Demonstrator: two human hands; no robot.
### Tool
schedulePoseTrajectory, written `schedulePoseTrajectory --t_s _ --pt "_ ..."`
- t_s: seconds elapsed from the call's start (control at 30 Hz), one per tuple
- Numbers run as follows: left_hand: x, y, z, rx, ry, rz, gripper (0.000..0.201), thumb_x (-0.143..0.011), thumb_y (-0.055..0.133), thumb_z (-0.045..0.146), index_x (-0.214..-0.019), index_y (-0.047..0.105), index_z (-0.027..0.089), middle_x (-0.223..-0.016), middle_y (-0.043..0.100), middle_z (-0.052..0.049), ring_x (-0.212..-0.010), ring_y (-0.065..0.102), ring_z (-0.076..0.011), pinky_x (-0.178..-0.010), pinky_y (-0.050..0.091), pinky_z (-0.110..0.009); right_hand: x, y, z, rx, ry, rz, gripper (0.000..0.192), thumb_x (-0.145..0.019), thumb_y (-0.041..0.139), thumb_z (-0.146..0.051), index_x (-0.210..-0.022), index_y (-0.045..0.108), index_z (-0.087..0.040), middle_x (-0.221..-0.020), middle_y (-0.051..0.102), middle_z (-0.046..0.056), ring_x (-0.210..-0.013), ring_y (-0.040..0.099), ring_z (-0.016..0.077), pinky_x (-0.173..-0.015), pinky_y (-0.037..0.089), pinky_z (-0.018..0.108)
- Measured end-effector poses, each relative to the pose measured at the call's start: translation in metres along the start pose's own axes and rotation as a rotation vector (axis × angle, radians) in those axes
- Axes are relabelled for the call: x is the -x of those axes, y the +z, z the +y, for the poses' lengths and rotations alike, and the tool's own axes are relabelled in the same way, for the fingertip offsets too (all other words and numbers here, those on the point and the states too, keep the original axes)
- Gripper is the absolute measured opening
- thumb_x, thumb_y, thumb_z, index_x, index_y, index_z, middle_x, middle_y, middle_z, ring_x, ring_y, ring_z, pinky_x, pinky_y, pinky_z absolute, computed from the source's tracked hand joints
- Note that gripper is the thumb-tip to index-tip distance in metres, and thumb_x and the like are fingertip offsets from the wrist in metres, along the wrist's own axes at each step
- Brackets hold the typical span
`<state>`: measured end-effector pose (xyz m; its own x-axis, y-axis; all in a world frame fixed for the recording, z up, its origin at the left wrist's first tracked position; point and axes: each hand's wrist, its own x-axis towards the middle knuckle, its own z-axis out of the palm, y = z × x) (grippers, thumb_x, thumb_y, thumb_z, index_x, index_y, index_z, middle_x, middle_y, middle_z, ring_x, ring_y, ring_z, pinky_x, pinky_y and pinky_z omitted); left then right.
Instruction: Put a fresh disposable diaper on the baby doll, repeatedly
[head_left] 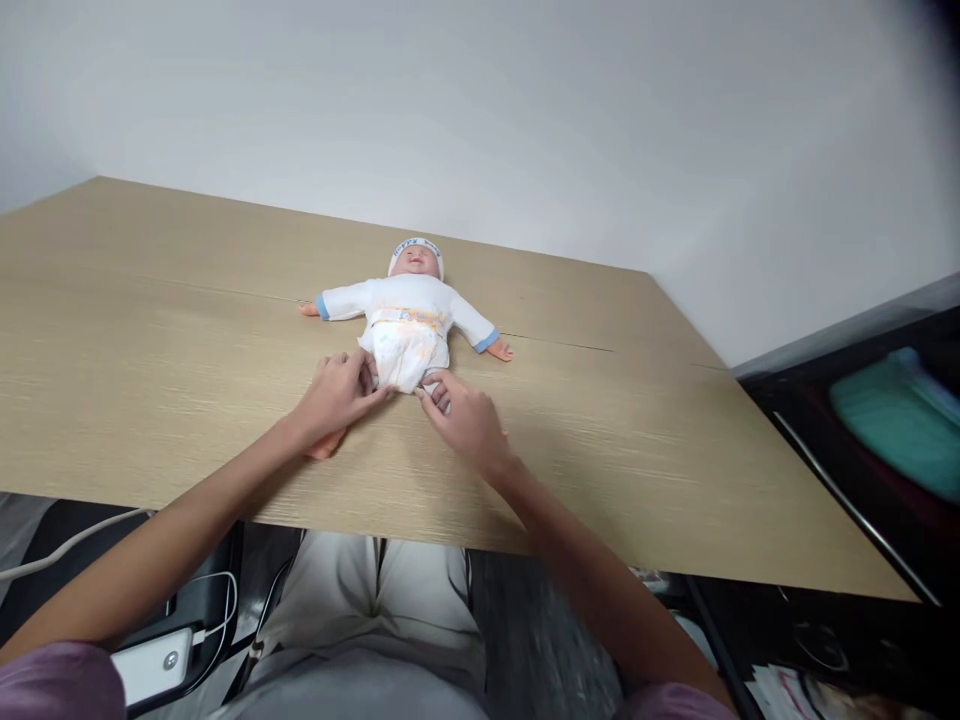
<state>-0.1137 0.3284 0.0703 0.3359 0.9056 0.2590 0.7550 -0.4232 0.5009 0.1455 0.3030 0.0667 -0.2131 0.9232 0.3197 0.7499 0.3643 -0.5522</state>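
Observation:
A baby doll (411,292) lies on its back on the wooden table, head toward the wall and arms spread wide. It wears a white top with blue cuffs and a white cap with blue lettering. Around its hips is a white diaper (405,352) with an orange patterned waistband. My left hand (341,392) pinches the diaper's edge at the leg on the left side. On the other side, my right hand (463,412) pinches the edge at the other leg. The doll's legs are mostly hidden beneath my hands; one foot (325,446) shows under my left wrist.
The pale wooden table (637,450) reaches to a white wall. Beyond its right edge lies a teal item (896,420) on something dark. Below the front edge, a white power bank (154,665) with a cable rests on a black chair at the left.

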Motion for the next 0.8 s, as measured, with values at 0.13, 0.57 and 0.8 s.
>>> schedulePoseTrajectory --t_s 0.13,0.57,0.8 --pt "-0.017 0.007 -0.001 -0.072 0.03 -0.01 0.046 -0.104 0.068 0.067 -0.093 0.059 0.024 -0.085 0.069 -0.006 -0.086 0.058 -0.0292 -0.09 0.039 -0.042 -0.004 0.012 -0.005 0.091 -0.009 0.015 0.02 -0.11 0.07 -0.04 -0.117 0.074 -0.022 -0.093 0.076 0.004 -0.087 0.072 0.0246 -0.079 0.05 0.034" --pt "-0.017 0.006 -0.005 0.172 0.169 0.059 0.024 -0.111 0.064 0.047 -0.109 0.07 0.023 -0.143 0.07 -0.012 -0.134 0.063 -0.0314 -0.112 0.045 -0.045 -0.003 0.023 -0.007 0.11 -0.045 0.088 0.018 -0.112 0.064 -0.035 -0.122 0.074 -0.024 -0.128 0.076 0.012 -0.111 0.073 0.031 -0.092 0.056 0.042" --pt "-0.017 0.0 0.004 0.129 0.089 -0.027 0.029 -0.11 0.062 0.047 -0.092 0.059 0.024 -0.094 0.069 -0.006 -0.098 0.059 -0.029 -0.091 0.043 -0.044 -0.001 0.023 -0.005 0.031 0.04 0.05 0.021 -0.108 0.066 -0.042 -0.121 0.068 -0.025 -0.106 0.081 0.009 -0.098 0.076 0.0316 -0.085 0.055 0.042"
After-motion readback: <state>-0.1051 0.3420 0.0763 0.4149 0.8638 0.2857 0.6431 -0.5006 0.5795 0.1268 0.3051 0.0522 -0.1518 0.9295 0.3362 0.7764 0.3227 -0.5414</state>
